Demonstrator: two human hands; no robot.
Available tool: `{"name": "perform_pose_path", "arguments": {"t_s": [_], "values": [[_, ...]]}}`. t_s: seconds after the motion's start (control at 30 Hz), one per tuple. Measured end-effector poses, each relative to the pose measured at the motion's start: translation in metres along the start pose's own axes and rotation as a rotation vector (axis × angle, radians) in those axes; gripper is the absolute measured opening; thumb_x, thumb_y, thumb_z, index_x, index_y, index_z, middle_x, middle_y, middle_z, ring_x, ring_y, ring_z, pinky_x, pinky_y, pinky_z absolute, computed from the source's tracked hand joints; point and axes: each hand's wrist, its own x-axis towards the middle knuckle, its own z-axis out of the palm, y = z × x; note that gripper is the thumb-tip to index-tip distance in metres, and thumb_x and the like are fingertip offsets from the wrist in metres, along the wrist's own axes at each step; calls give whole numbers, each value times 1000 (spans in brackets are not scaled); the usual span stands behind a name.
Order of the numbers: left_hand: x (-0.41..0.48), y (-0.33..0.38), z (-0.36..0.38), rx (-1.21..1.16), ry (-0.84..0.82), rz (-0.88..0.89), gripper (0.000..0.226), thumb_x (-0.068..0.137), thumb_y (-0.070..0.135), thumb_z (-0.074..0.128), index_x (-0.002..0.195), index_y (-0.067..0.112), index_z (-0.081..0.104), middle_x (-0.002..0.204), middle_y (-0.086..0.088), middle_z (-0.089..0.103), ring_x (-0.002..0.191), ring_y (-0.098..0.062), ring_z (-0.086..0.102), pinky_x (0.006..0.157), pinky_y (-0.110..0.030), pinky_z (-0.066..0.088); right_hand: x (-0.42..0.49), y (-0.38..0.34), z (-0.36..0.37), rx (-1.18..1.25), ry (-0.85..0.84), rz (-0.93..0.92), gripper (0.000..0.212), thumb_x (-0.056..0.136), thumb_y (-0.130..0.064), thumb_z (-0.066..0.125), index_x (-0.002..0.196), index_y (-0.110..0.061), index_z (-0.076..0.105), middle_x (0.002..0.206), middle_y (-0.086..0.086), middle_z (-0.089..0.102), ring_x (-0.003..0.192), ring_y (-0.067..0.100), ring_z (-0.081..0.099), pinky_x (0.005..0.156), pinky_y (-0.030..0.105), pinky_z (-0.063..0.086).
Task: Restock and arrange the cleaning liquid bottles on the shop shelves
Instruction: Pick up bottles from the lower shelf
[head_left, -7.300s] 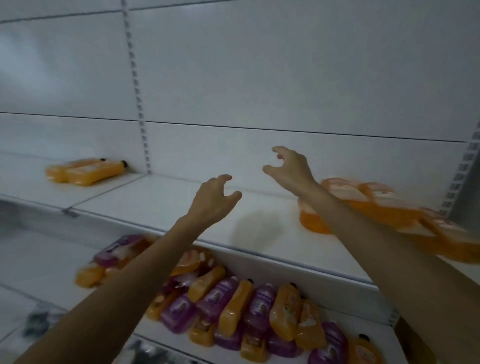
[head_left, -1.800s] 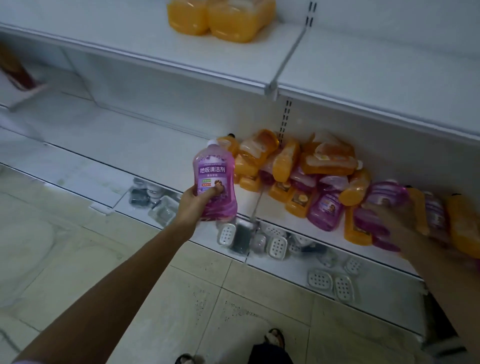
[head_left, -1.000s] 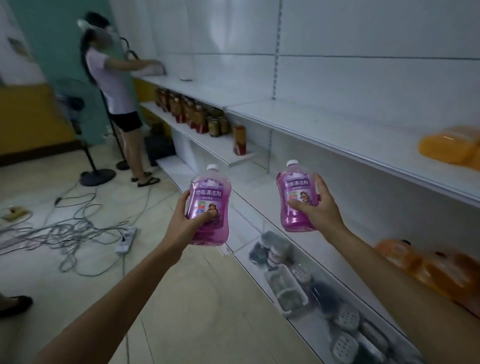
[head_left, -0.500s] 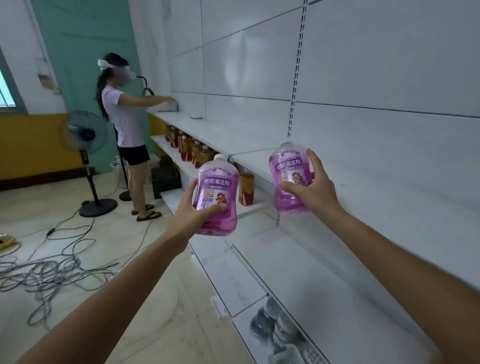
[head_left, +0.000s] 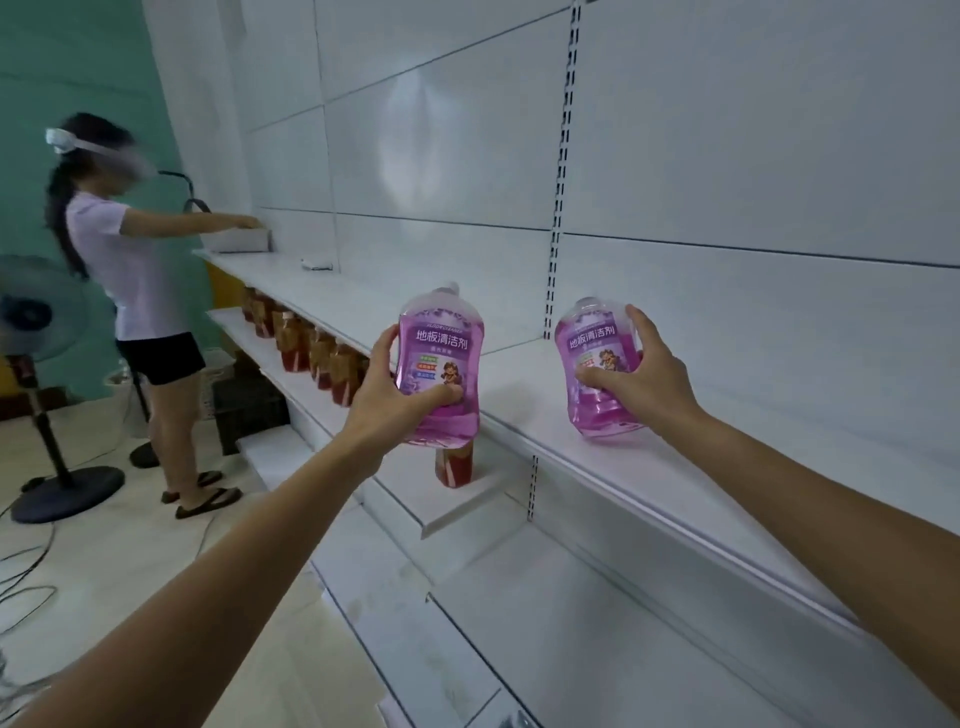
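Note:
My left hand (head_left: 387, 402) grips a purple cleaning liquid bottle (head_left: 441, 358) with a white cap, held upright in front of the edge of the white upper shelf (head_left: 597, 457). My right hand (head_left: 641, 382) grips a second purple bottle (head_left: 592, 353) from its right side. That bottle is slightly tilted, with its base at or just above the shelf surface; I cannot tell whether it touches. Both labels face me.
A row of red-brown bottles (head_left: 306, 348) stands on the lower shelf at left, and one more (head_left: 454, 465) is below my left bottle. Another person (head_left: 135, 291) works at the far end of the shelves. A floor fan (head_left: 36, 374) and cables lie at left.
Both hands have carried their purple bottles forward and up to the upper shelf. The right bottle is now over the shelf surface; my view has moved closer to the shelving.

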Motion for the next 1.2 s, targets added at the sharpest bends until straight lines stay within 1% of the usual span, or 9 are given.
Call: {"name": "perform_pose_path", "arguments": {"t_s": [0.23, 0.37, 0.47, 0.53, 0.67, 0.77, 0.93, 1.1, 1.2], "values": [[136, -38, 14, 74, -272, 48, 96, 68, 19, 82, 143, 31, 22, 113, 0, 57, 99, -18, 62, 87, -40, 54, 66, 6, 46, -77, 160, 140, 91, 76, -25, 78, 148, -32, 23, 137, 6, 48, 98, 14, 46, 81, 24, 40], [193, -56, 24, 5, -427, -22, 91, 67, 16, 82, 140, 28, 29, 118, -7, 60, 101, -24, 62, 86, -39, 54, 92, 8, 72, -99, 222, 259, 85, 80, -28, 74, 148, -30, 23, 135, 6, 47, 95, 15, 46, 70, 20, 39], [221, -66, 38, 16, -510, -22, 83, 69, 23, 81, 138, 24, 35, 119, -5, 59, 103, -24, 60, 89, -39, 53, 101, 18, 86, -93, 323, 370, 70, 82, -36, 69, 142, -25, 35, 123, 5, 51, 93, 19, 49, 75, 28, 45], [231, -70, 48, 30, -546, -34, 71, 69, 32, 80, 130, 21, 44, 116, -4, 61, 103, -24, 61, 92, -43, 52, 107, 21, 88, -151, 352, 450, 56, 84, -38, 65, 133, -21, 45, 111, 4, 52, 89, 21, 51, 78, 30, 47], [250, -69, 67, 160, -645, -10, 46, 66, 43, 74, 103, 18, 62, 103, -7, 68, 95, -24, 65, 89, -40, 52, 120, 27, 93, -190, 392, 565, 50, 85, -40, 61, 128, -17, 48, 106, 3, 53, 89, 23, 55, 67, 27, 43], [258, -70, 80, 163, -649, -10, 34, 76, 37, 72, 98, 12, 66, 99, -10, 69, 93, -26, 66, 83, -36, 51, 126, 33, 98, -208, 444, 596, 54, 86, -44, 58, 129, -13, 46, 115, 8, 58, 96, 27, 59, 72, 31, 46], [264, -65, 96, 329, -603, 112, 35, 82, 35, 66, 98, 4, 65, 87, -7, 59, 77, -21, 55, 50, -18, 37, 131, 39, 99, -202, 513, 634, 55, 84, -43, 60, 129, -14, 45, 116, 8, 58, 102, 29, 58, 84, 37, 49], [276, -75, 103, 335, -560, 169, 36, 89, 29, 55, 64, 3, 57, 58, -4, 48, 55, -16, 45, 41, -18, 30, 130, 45, 98, -123, 425, 628, 61, 77, -48, 63, 131, -24, 44, 118, 5, 59, 102, 25, 59, 74, 31, 49], [281, -76, 108, 454, -542, 264, 46, 90, 34, 49, 53, 6, 47, 55, -7, 45, 61, -24, 45, 53, -30, 31, 131, 47, 99, -200, 430, 625, 63, 76, -53, 59, 130, -23, 44, 117, 5, 58, 104, 26, 57, 72, 31, 48]]}}
